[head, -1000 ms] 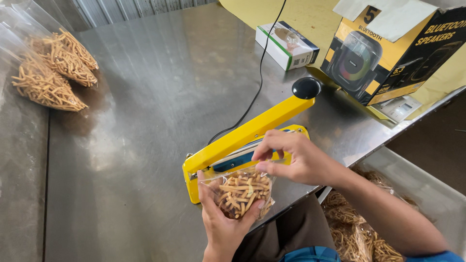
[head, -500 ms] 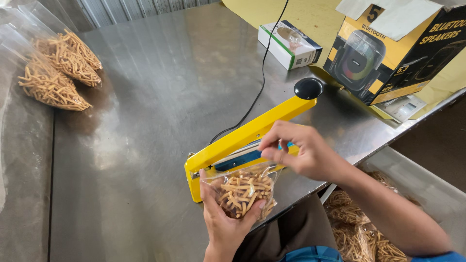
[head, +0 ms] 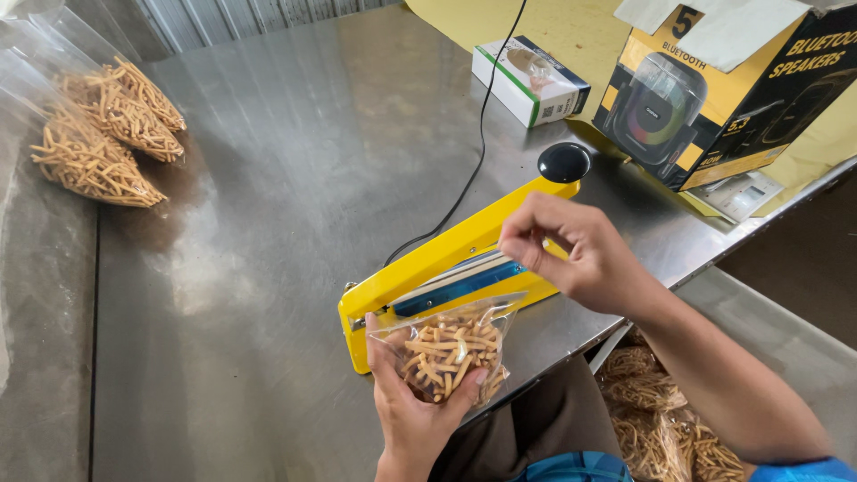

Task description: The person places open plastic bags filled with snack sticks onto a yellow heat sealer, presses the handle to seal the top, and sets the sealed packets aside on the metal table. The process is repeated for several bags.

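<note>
Snack bag (head: 446, 344), a small clear pouch of pale fried sticks, sits in your left hand (head: 412, 406) at the near edge of the steel surface (head: 268, 178). Your palm cups it from below, with the thumb up its left side and fingertips curled round its lower right corner. Its long axis runs up and away from you, and its open, flattened mouth points toward the yellow heat sealer (head: 464, 254), with the top edge lying just at the blue sealing bar. The sticks inside lie jumbled in the lower part of the pouch.

Your right hand (head: 571, 250) hovers above the sealer's raised arm, fingers bent and thumb drawn close to the forefinger in a loose pinch; you cannot tell from here whether it grips anything. It is close over the arm, near the black knob (head: 563, 162) at the far end.

The sealer lies diagonally, hinge end near your left hand, knob end pointing up to the right. A black cord (head: 473, 152) trails from it across the surface. Two filled bags of sticks (head: 103, 134) lie well apart at the far left. A small white and green box (head: 528, 82) and a yellow and black speaker carton (head: 723, 98) stand beyond the sealer. More packed bags (head: 656, 424) lie in a bin below your right arm.
</note>
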